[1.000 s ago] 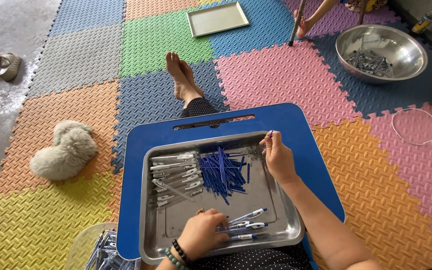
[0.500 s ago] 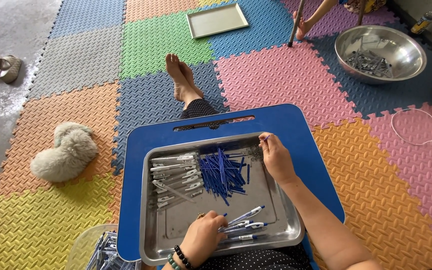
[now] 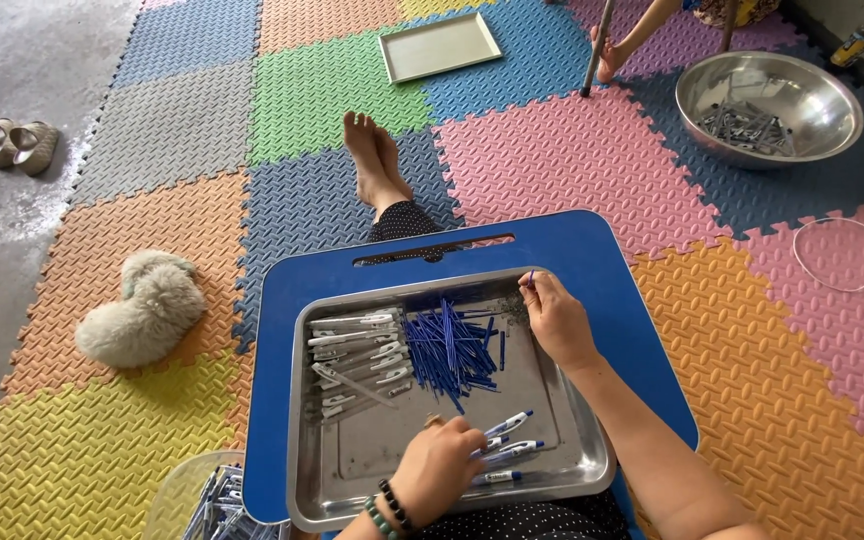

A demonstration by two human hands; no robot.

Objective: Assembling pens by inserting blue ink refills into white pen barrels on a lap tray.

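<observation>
Blue refill [image 3: 530,279] — right hand [image 3: 555,318] pinch, steel tray [image 3: 562,395]

A metal tray [image 3: 592,470] sits on a lap table [image 3: 592,250], with pen barrels [image 3: 357,360] piled at its left, loose refills [image 3: 449,350] in the middle and finished pens [image 3: 507,450] at the near right; the left hand [image 3: 439,470] rests beside those pens, the right hand [image 3: 555,318] at the far right rim, a metal bowl [image 3: 767,105] well beyond to the right, a plush toy [image 3: 142,308] to the left
</observation>
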